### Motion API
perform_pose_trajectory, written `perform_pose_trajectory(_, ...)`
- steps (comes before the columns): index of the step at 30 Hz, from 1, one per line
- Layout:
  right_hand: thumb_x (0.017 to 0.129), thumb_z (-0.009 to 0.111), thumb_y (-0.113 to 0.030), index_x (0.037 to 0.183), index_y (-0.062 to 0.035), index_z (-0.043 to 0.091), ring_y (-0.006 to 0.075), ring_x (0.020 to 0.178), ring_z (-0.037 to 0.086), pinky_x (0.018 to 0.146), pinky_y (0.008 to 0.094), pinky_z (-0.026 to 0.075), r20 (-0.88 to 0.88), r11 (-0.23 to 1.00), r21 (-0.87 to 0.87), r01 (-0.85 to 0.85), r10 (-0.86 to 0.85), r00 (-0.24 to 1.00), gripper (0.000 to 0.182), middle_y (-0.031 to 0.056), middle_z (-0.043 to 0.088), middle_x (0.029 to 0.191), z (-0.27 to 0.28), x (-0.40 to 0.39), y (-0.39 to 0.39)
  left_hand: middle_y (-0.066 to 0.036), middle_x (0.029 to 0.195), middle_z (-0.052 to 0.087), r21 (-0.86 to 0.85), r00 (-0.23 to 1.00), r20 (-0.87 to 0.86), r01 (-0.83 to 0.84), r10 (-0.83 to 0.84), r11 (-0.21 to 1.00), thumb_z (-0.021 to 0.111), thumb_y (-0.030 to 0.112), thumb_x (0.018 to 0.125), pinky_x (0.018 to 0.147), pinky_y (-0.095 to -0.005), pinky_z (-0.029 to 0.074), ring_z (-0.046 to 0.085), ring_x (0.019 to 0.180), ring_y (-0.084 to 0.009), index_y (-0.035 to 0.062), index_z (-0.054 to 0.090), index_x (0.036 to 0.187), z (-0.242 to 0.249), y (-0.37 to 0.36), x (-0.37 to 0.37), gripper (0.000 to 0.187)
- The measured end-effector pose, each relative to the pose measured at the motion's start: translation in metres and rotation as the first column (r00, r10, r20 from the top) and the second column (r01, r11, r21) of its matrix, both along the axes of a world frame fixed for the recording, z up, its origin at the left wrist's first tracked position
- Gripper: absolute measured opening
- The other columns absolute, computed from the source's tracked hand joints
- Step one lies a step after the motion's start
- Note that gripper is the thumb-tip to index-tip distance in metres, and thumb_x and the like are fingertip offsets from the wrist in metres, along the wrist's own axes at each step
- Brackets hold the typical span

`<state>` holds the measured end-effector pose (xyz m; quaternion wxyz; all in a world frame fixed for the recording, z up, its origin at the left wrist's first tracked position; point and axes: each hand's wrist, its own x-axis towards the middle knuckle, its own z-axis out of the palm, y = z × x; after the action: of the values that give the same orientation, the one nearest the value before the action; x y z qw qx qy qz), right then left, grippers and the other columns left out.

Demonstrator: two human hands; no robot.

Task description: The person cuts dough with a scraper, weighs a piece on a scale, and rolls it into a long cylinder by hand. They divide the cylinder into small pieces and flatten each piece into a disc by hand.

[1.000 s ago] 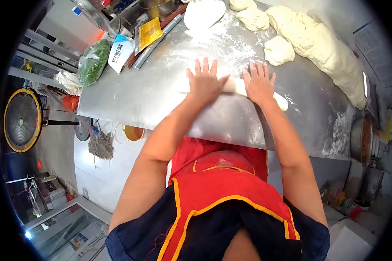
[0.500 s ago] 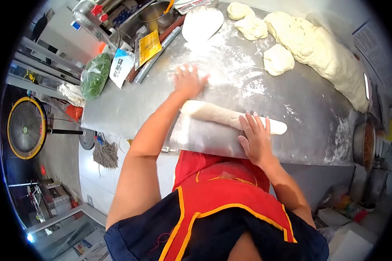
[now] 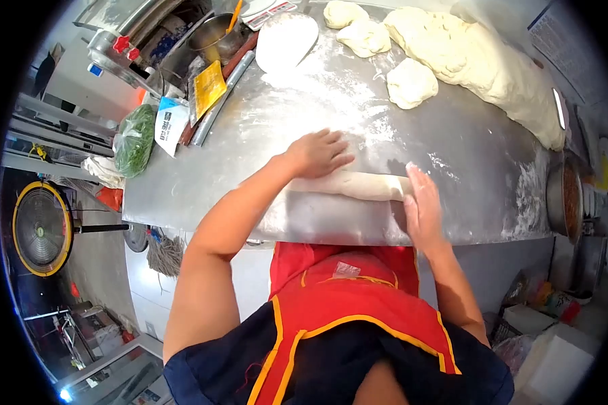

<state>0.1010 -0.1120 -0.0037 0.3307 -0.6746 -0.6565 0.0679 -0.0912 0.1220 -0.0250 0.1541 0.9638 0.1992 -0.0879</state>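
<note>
A long roll of dough (image 3: pixel 368 186) lies crosswise on the metal table near its front edge. My left hand (image 3: pixel 319 154) is at the roll's left part, fingers stretched out over the floured surface just behind it. At the other end, my right hand (image 3: pixel 423 206) rests against the tip of the roll with its fingers straight and extended. Neither hand wraps round the dough. Farther back sit a round lump of dough (image 3: pixel 412 84), two smaller lumps (image 3: pixel 363 36) and a very large mass of dough (image 3: pixel 476 64).
Loose flour covers the metal table (image 3: pixel 250 196). At the left stand a bag of greens (image 3: pixel 135 140), a white-and-blue packet (image 3: pixel 171 125), a yellow packet (image 3: pixel 208 89), rods and a metal bowl (image 3: pixel 217 40). A filled pot (image 3: pixel 565 196) is at the right edge; a fan (image 3: pixel 42 228) stands left.
My left hand has come from the floured area back to the roll, moving right and nearer. My right hand has slid to the roll's right end. The camera view has shifted slightly.
</note>
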Motion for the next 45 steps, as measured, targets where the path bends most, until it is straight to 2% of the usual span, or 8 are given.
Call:
perform_pose_trajectory(11,0.094,0.053,-0.015,0.139,-0.0003,0.042,0.0366,0.129,0.044,0.108,0.0403,0.034,-0.167,0.983,0.002,0.184,-0.181,0.969,0.049,0.0212,0.047,0.139,0.013,0.006,0.048,-0.023,0.138,0.046,0.296,0.872,0.168,-0.49,0.46,0.82,0.034,0.061,0.095,0.103,-0.0453,0.038,0.043,0.128,-0.0408,0.0061,0.046,0.136,-0.031,0.061,-0.002,0.07)
perform_pose_trajectory(15,0.094,0.053,-0.016,0.139,-0.0012,0.043,0.0357,0.129,0.044,0.108,0.0401,0.034,-0.189,0.967,-0.001,0.257,-0.252,0.949,0.049,0.0206,0.047,0.139,0.017,0.007,0.032,-0.011,0.161,0.006,-0.09,0.927,-0.037,-0.376,0.374,0.922,0.027,0.073,0.089,0.111,-0.0669,-0.003,-0.003,0.146,-0.0415,0.0223,0.024,0.152,-0.03,-0.012,0.1,0.082)
perform_pose_trajectory(21,0.094,0.053,-0.016,0.139,-0.0017,0.043,0.0356,0.129,0.045,0.107,0.0403,0.034,-0.224,0.939,-0.037,0.341,-0.341,0.913,0.048,0.0214,0.048,0.138,0.003,0.038,-0.003,-0.018,0.144,0.042,-0.381,0.984,0.135,0.161,-0.118,0.91,0.036,0.058,0.095,0.109,-0.0558,0.029,0.036,0.134,-0.0411,0.0144,0.048,0.137,0.007,-0.087,0.094,0.061)
perform_pose_trajectory(24,0.095,0.052,-0.017,0.137,-0.0012,0.045,0.0363,0.128,0.046,0.107,0.0403,0.035,-0.241,0.929,-0.05,0.367,-0.367,0.898,0.046,0.0222,0.05,0.136,-0.006,0.045,-0.011,-0.025,0.133,0.051,0.003,0.914,0.295,0.292,-0.28,0.956,0.044,0.039,0.099,0.102,-0.0393,0.041,0.053,0.12,-0.036,0.0031,0.058,0.124,-0.01,-0.037,0.043,0.046)
perform_pose_trajectory(25,0.095,0.052,-0.017,0.137,-0.001,0.045,0.0364,0.128,0.046,0.107,0.0404,0.035,-0.245,0.926,-0.063,0.372,-0.376,0.894,0.046,0.0223,0.05,0.136,-0.007,0.044,-0.011,-0.025,0.128,0.052,-0.05,0.994,-0.089,-0.064,0.059,0.997,0.052,0.037,0.095,0.103,-0.0471,0.039,0.046,0.125,-0.0393,-0.0045,0.052,0.124,0.027,-0.028,0.047,0.051)
perform_pose_trajectory(27,0.094,0.053,-0.016,0.137,-0.0006,0.046,0.0365,0.128,0.046,0.107,0.0405,0.035,-0.225,0.929,-0.065,0.365,-0.37,0.902,0.046,0.0225,0.05,0.136,-0.007,0.041,-0.008,-0.026,0.126,0.053,0.392,0.892,0.441,-0.292,0.101,0.872,0.052,0.04,0.095,0.095,-0.048,0.042,0.049,0.115,-0.0415,-0.0002,0.054,0.125,-0.022,-0.009,0.013,0.05)
perform_pose_trajectory(31,0.092,0.055,-0.015,0.136,-0.0006,0.046,0.0368,0.127,0.047,0.106,0.0406,0.036,-0.169,0.954,0.011,0.301,-0.295,0.94,0.047,0.0225,0.051,0.135,-0.008,0.037,0.003,-0.024,0.136,0.048,-0.245,0.985,-0.046,0.152,-0.168,0.958,0.057,0.045,0.092,0.103,-0.0439,0.039,0.043,0.128,-0.0391,0.0,0.048,0.133,0.044,-0.04,-0.003,0.061)
perform_pose_trajectory(45,0.073,0.078,-0.018,0.129,-0.0089,0.054,0.0321,0.116,0.048,0.101,0.0403,0.039,0.005,0.979,-0.203,0.03,-0.029,1.0,0.061,0.0128,0.058,0.121,-0.033,0.031,0.017,-0.009,0.105,0.062,0.132,0.897,0.421,-0.205,0.133,0.97,0.072,0.031,0.078,0.092,-0.041,0.04,0.056,0.102,-0.0291,0.0126,0.061,0.118,0.0,-0.07,-0.035,0.046)
